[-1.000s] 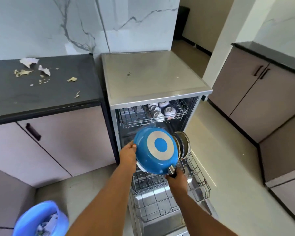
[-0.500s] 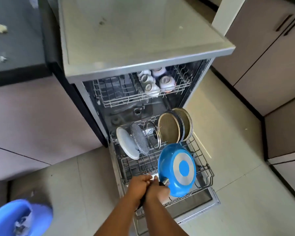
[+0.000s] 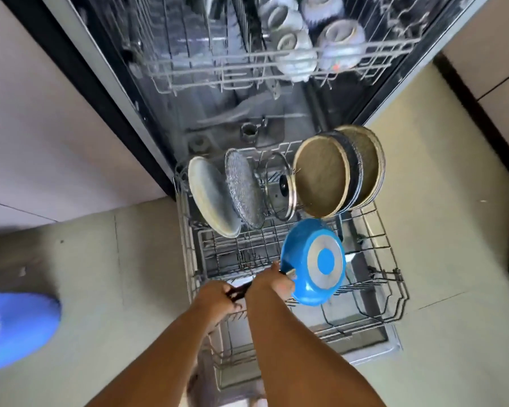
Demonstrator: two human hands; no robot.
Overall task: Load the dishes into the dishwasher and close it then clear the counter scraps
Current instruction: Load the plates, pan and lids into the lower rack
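Beige tile floor (image 3: 100,289) is filling the lower frame, with the pulled-out lower rack (image 3: 394,292) sitting over the open dishwasher door. Nearest, the left hand (image 3: 215,295) is gripping the black handle (image 3: 241,289) low centre; the right hand (image 3: 272,282) is holding just beyond it, against the pan's near rim. The blue pan (image 3: 313,261) is standing on edge, base facing the camera, over the rack's front right. Its long axis is running lower left to upper right, handle toward the person. Free tines are lying directly beneath. Farther back, plates (image 3: 215,198), a glass lid (image 3: 279,186) and dark pans (image 3: 323,177) are standing upright. Cups (image 3: 294,45) are filling the upper rack (image 3: 247,66) at top.
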